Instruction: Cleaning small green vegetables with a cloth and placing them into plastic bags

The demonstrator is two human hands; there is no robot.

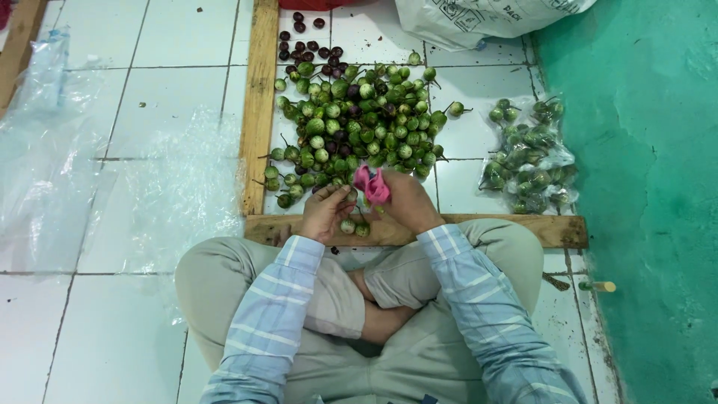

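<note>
I sit cross-legged on a white tiled floor before a heap of small round green eggplants with stems. My left hand is curled around one or two of the green eggplants at the near edge of the heap. My right hand holds a pink piece, perhaps a band or small bag, pinched between the fingers right beside the left hand. Two loose eggplants lie just below my hands on the wooden board.
A wooden frame borders the heap on the left and front. Filled clear bags of eggplants lie right of the heap. Dark purple fruits lie behind it. Clear plastic sheets cover the left floor. A green wall and a white sack stand nearby.
</note>
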